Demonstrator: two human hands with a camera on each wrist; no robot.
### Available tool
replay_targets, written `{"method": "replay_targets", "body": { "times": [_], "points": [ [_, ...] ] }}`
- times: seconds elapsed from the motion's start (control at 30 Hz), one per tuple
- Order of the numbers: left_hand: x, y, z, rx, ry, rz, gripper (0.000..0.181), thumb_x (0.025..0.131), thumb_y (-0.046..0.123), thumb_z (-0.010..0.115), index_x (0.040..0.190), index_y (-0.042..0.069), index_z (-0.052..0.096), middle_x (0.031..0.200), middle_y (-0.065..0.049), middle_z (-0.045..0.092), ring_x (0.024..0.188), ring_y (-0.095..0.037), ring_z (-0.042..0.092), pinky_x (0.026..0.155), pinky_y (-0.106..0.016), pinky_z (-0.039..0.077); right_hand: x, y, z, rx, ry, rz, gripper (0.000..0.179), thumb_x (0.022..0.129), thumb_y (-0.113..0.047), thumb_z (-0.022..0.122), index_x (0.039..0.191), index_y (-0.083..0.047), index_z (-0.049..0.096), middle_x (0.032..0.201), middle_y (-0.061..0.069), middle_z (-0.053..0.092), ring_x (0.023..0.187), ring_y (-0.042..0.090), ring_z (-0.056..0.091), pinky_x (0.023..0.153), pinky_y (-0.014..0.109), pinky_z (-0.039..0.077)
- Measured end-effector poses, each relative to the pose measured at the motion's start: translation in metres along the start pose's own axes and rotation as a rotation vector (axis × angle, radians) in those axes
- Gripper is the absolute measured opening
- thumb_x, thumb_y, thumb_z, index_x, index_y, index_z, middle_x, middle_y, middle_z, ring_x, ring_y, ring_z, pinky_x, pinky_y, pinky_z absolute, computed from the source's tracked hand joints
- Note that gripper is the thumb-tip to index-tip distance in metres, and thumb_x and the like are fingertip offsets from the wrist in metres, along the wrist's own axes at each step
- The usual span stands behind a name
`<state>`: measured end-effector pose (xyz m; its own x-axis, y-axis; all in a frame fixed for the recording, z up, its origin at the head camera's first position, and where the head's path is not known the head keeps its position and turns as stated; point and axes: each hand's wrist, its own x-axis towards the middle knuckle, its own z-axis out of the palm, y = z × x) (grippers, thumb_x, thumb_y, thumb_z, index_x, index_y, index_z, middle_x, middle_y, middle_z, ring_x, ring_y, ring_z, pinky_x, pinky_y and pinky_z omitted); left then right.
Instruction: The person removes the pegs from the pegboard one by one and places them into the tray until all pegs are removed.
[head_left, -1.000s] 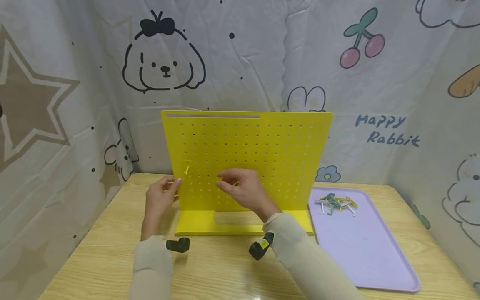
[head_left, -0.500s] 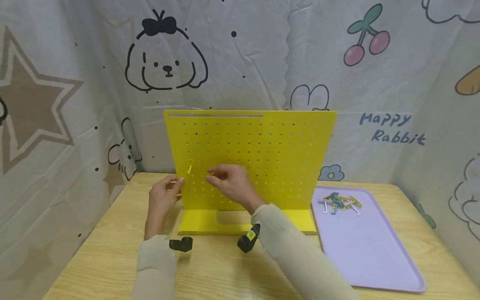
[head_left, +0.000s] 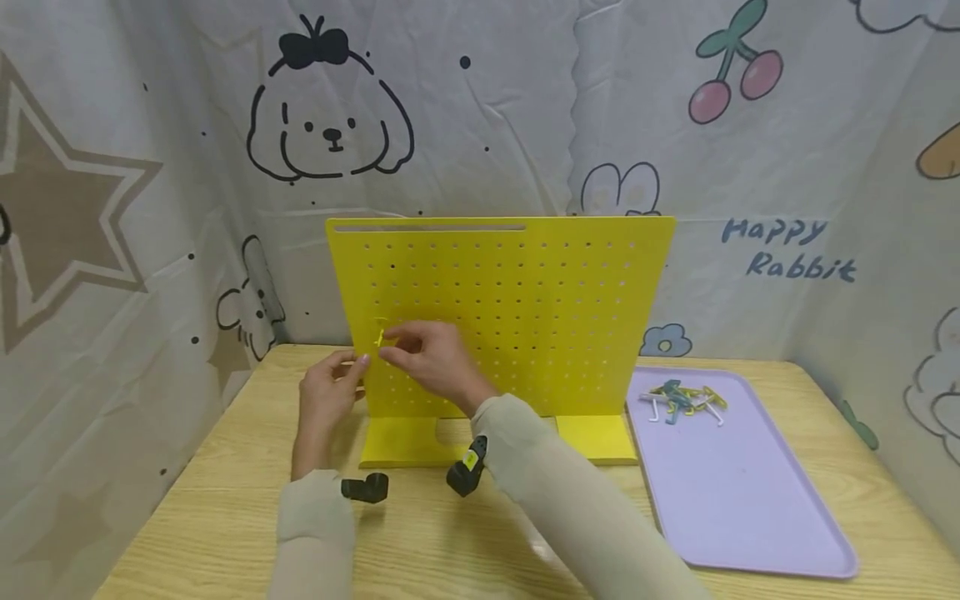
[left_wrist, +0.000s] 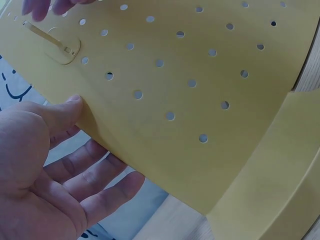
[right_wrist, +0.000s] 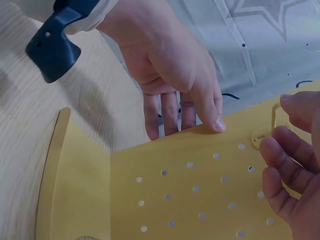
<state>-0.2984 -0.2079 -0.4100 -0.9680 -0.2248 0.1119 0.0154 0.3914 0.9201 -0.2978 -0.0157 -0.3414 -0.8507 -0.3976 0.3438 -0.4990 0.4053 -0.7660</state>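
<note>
A yellow pegboard (head_left: 510,292) stands upright on its base at the middle of the table. My left hand (head_left: 326,396) grips its left edge; in the left wrist view the thumb (left_wrist: 65,107) lies on the front face and the other fingers are behind the edge. One yellow hook (left_wrist: 47,35) juts from the board near that edge, above the left thumb. My right hand (head_left: 435,358) is beside this hook, thumb and forefinger parted on either side of its end. In the right wrist view, the right fingertips (right_wrist: 272,147) are right by the hook.
At the right lies a lilac tray (head_left: 750,500) with a small pile of white, green and yellow hooks (head_left: 682,400) near its back. The wooden table (head_left: 225,500) extends in front of the board. A printed cloth (head_left: 487,108) hangs behind and at the sides.
My right hand has moved left across the front of the board, up to the yellow hook. The left hand keeps its grip on the board's edge.
</note>
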Motion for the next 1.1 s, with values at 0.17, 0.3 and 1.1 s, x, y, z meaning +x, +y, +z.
{"method": "replay_targets", "body": {
  "times": [0.17, 0.3, 1.1],
  "points": [
    [0.000, 0.001, 0.003, -0.001, -0.001, 0.008, 0.038, 0.102, 0.036, 0.060, 0.123, 0.005, 0.065, 0.118, -0.022, 0.066, 0.103, -0.034, 0.066, 0.080, -0.038, 0.061, 0.006, -0.001, 0.004, -0.009, -0.006, 0.011, 0.024, 0.095, -0.025, 0.073, 0.114, -0.012, 0.075, 0.091, -0.004, 0.071, 0.077, 0.010, 0.061, 0.062, 0.022, 0.054],
    [0.000, 0.002, 0.003, 0.004, 0.000, 0.008, 0.040, 0.101, 0.038, 0.060, 0.123, 0.006, 0.065, 0.118, -0.021, 0.066, 0.104, -0.034, 0.067, 0.078, -0.034, 0.061, 0.009, -0.002, 0.006, -0.031, -0.006, 0.010, 0.021, 0.095, -0.024, 0.072, 0.111, -0.011, 0.076, 0.095, -0.003, 0.072, 0.079, 0.008, 0.062, 0.063, 0.020, 0.054],
    [-0.001, 0.001, 0.002, 0.004, 0.009, 0.001, 0.039, 0.101, 0.037, 0.060, 0.122, 0.004, 0.064, 0.116, -0.021, 0.065, 0.103, -0.034, 0.067, 0.078, -0.034, 0.061, 0.007, -0.008, 0.010, -0.085, 0.047, -0.028, 0.017, 0.095, -0.021, 0.072, 0.106, -0.009, 0.078, 0.100, -0.002, 0.074, 0.082, 0.005, 0.063, 0.068, 0.014, 0.053]
  ]
}}
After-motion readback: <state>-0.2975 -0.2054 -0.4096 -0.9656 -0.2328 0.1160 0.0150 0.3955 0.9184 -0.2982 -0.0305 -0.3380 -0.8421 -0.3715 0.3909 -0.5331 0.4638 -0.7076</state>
